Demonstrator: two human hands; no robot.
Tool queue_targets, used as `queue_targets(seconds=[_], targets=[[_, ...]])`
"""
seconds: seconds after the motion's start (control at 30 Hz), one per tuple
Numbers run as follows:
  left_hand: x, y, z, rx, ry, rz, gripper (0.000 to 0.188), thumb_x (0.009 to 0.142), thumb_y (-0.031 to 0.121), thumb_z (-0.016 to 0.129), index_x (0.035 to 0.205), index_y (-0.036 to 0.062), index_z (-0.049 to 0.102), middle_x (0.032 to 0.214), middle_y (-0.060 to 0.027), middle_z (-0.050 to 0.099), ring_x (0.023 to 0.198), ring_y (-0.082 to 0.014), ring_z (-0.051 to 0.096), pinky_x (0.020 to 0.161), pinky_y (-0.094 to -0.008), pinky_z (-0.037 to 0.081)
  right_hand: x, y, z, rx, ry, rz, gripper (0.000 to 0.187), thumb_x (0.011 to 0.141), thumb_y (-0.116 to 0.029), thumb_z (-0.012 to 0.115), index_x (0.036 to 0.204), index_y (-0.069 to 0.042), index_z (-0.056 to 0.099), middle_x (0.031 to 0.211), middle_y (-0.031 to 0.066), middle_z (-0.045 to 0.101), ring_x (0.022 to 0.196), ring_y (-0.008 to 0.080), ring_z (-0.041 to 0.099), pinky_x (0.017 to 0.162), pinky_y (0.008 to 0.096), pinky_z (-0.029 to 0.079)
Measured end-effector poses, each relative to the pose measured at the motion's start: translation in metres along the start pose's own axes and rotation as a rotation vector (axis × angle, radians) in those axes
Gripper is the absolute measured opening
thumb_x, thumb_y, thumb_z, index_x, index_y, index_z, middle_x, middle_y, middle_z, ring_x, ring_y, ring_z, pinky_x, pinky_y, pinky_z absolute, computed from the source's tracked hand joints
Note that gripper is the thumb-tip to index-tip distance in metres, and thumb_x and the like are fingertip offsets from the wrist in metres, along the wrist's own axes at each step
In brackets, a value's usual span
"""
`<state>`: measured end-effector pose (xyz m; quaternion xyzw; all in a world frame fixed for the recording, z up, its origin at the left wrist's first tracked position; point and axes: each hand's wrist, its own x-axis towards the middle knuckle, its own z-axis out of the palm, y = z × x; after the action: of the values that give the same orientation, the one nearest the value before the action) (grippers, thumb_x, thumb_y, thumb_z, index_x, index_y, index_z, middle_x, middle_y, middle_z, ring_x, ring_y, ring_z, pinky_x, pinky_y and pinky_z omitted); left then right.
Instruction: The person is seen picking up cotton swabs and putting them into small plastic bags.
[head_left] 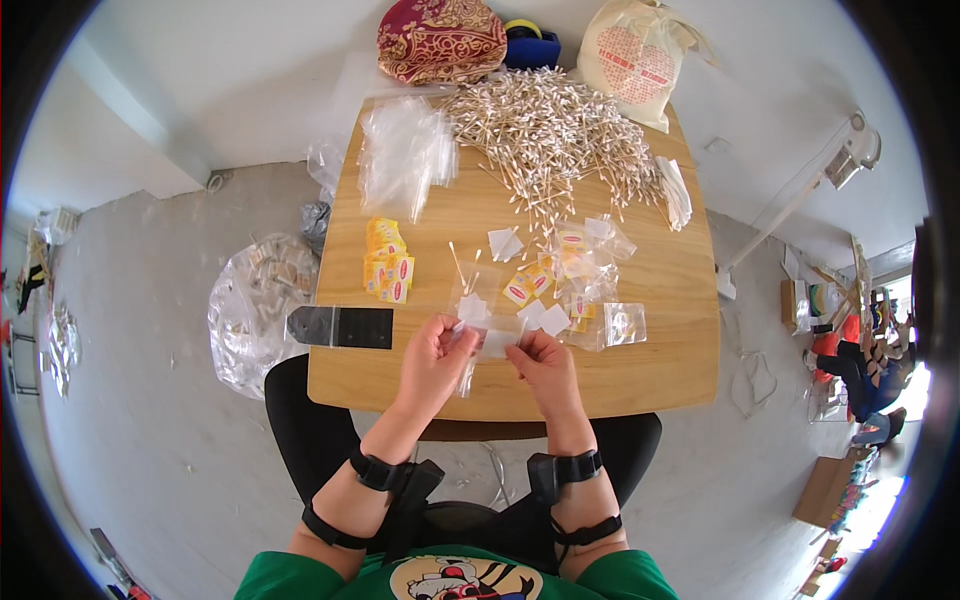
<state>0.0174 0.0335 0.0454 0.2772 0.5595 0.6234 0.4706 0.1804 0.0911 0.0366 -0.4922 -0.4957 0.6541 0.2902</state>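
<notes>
Near the front edge of the wooden table, a small clear plastic bag (498, 341) is stretched between my two hands. My left hand (436, 352) pinches its left side, and my right hand (545, 366) pinches its right side. Another clear strip of plastic lies by my left fingers, and a white paper square (473, 308) is just beyond them. Farther on, a few loose cotton swabs (458, 264) lie apart from the pile. By my right fingers are more white squares (552, 320) and filled clear bags (600, 270) with yellow cards in them.
A big heap of cotton swabs (560, 135) covers the table's far side. Clear empty bags (405, 150) lie at far left, yellow cards (388, 265) nearer, then a black strip (350, 327). Beyond stand a cloth bag (635, 60), a red patterned bundle (440, 40) and a blue tape dispenser (532, 48).
</notes>
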Motion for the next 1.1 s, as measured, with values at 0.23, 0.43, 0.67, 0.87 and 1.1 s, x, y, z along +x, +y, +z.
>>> queue_targets(seconds=[0.23,0.43,0.67,0.87,1.1], targets=[[-0.021,0.013,0.001,0.114,-0.083,-0.198,0.020,0.082,0.002,0.072,0.097,-0.0010,0.059,0.080,-0.0037,0.066,0.070,-0.0070,0.059,0.061,-0.0212,0.046,-0.026,-0.010,0.010,-0.124,-0.007,-0.017,0.015,0.087,-0.011,0.069,0.077,-0.002,0.062,0.063,-0.0003,0.060,0.053,0.0048,0.051,0.049,0.0217,0.041],[-0.034,0.021,-0.001,0.159,-0.067,-0.249,0.010,0.083,0.004,0.071,0.081,0.0017,0.062,0.072,-0.0024,0.063,0.063,-0.0085,0.059,0.058,-0.0220,0.047,-0.044,-0.014,0.015,-0.209,-0.067,-0.065,0.020,0.089,-0.015,0.068,0.077,-0.002,0.060,0.061,-0.0004,0.058,0.052,0.0051,0.051,0.048,0.0215,0.040],[-0.042,0.022,-0.005,0.138,-0.020,-0.226,0.013,0.086,0.007,0.070,0.077,0.0016,0.061,0.069,-0.0018,0.062,0.060,-0.0079,0.058,0.055,-0.0217,0.047,-0.053,-0.026,0.023,0.155,-0.027,-0.200,0.012,0.089,-0.004,0.065,0.096,0.000,0.056,0.076,0.0016,0.059,0.061,0.0066,0.055,0.054,0.0210,0.045],[-0.048,0.017,-0.004,0.322,-0.017,-0.064,0.018,0.085,0.006,0.069,0.072,0.0017,0.058,0.065,-0.0007,0.059,0.058,-0.0065,0.055,0.053,-0.0218,0.046,-0.057,-0.029,0.025,0.104,-0.005,-0.073,0.014,0.087,-0.001,0.065,0.099,0.000,0.057,0.074,0.0023,0.060,0.060,0.0073,0.056,0.053,0.0206,0.046],[-0.050,0.009,-0.004,0.204,0.017,-0.099,0.025,0.084,0.009,0.072,0.068,0.0011,0.055,0.058,-0.0006,0.055,0.055,-0.0059,0.052,0.049,-0.0222,0.040,-0.051,-0.008,0.029,-0.057,0.080,-0.056,0.018,0.091,-0.012,0.065,0.077,-0.003,0.058,0.060,0.0001,0.057,0.051,0.0060,0.053,0.045,0.0199,0.040]])
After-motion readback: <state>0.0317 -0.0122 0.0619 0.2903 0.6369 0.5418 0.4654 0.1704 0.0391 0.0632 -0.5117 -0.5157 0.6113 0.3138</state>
